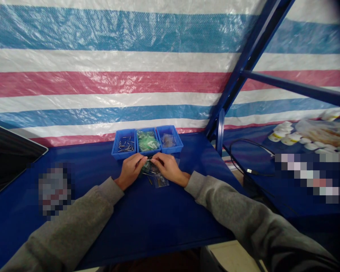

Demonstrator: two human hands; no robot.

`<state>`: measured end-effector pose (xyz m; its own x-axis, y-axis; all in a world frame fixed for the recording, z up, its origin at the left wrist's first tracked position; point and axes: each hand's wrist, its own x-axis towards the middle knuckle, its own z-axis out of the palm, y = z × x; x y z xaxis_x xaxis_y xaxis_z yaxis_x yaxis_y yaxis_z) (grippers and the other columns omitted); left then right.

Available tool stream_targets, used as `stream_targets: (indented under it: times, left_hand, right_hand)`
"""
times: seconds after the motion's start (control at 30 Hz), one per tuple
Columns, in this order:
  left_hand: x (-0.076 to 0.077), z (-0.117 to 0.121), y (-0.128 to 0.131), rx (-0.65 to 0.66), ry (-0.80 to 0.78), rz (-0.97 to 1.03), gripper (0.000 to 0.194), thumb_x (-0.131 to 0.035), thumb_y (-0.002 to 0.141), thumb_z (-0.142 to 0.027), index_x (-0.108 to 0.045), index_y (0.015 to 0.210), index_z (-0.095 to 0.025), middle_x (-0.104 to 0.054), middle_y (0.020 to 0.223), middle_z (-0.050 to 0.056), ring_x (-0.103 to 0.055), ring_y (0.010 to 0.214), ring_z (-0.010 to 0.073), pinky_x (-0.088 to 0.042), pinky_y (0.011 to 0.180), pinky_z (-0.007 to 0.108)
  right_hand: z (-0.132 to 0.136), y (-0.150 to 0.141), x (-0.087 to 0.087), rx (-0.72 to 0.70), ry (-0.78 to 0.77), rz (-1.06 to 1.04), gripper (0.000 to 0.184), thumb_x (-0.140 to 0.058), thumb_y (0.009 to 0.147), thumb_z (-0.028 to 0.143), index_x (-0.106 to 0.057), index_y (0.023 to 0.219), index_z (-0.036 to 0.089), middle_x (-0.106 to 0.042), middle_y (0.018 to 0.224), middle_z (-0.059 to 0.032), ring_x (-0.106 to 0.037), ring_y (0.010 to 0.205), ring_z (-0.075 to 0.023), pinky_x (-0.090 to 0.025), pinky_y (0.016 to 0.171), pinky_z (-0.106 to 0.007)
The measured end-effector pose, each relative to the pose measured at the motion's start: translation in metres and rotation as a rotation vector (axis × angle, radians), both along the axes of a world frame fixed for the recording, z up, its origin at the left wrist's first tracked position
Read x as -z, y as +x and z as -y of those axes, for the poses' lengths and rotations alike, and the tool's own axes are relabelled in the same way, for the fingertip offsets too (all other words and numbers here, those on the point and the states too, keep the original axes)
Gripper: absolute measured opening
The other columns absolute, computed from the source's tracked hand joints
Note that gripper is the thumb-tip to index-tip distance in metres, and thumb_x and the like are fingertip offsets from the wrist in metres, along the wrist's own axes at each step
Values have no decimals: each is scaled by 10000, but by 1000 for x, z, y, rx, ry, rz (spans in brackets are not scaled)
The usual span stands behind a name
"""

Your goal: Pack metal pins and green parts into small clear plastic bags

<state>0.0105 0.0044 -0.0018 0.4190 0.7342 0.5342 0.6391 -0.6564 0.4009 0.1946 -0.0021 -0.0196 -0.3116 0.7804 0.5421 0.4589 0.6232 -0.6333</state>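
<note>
My left hand [131, 170] and my right hand [169, 168] meet in the middle, just in front of the blue bins, with thumbs and fingers pinched. Between the fingertips is a thin, light, shiny sliver, too small to name. Below the hands lies a loose pile of thin metal pieces and small clear plastic bags [161, 181], partly covered by my right hand. The left blue bin [116, 148] holds several metal pins [126, 144]. Green packets [147, 141] fill the middle bin, and small clear bags [168, 140] lie in the right bin.
The blue table [147, 223] backs onto a striped plastic sheet [102, 83]. A blue metal frame [232, 90] rises at the right. Beyond it are white bottles [280, 132] and a black cable [238, 162]. A dark panel [11, 162] stands at far left.
</note>
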Motion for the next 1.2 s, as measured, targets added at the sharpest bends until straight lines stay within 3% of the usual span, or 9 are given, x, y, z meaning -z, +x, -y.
stream_targets:
  times: [0.23,0.37,0.6,0.93,1.2]
  left_hand:
    - [3,-1,2,81,-5,0,182,-472,878,-318,-582,880,-173,-636,823,24,-586,751,131,-431,709,233]
    - [4,-1,1,65,15,-8,210,-450,888,-302,-589,804,-168,-624,750,20,-575,695,123,-419,667,229]
    - [1,0,0,-26,56,-25,390,-396,907,-319,-465,553,-168,-472,495,-23,-453,485,92,-344,523,227]
    - [2,1,-2,27,19,-6,408,-391,912,-300,-455,533,-163,-462,489,-28,-447,472,82,-345,521,220]
    - [1,1,-2,32,32,29,213,-484,878,-306,-630,802,-172,-659,723,7,-598,660,113,-441,662,213]
  right_hand:
    - [-2,1,1,15,-10,31,350,-379,927,342,-557,682,165,-557,621,6,-500,575,-98,-344,593,-211]
    - [0,1,-2,15,-12,22,372,-383,923,360,-556,659,163,-548,599,9,-492,556,-96,-348,584,-212]
    - [3,1,-6,-10,3,-67,214,-435,901,297,-605,903,166,-636,815,-33,-577,738,-130,-418,701,-230]
    - [2,0,-6,-23,0,-61,239,-406,914,296,-604,873,167,-632,788,-31,-577,725,-129,-419,697,-225]
    - [0,1,-2,-15,2,-38,265,-399,917,302,-616,852,164,-628,747,-19,-569,678,-120,-402,657,-216]
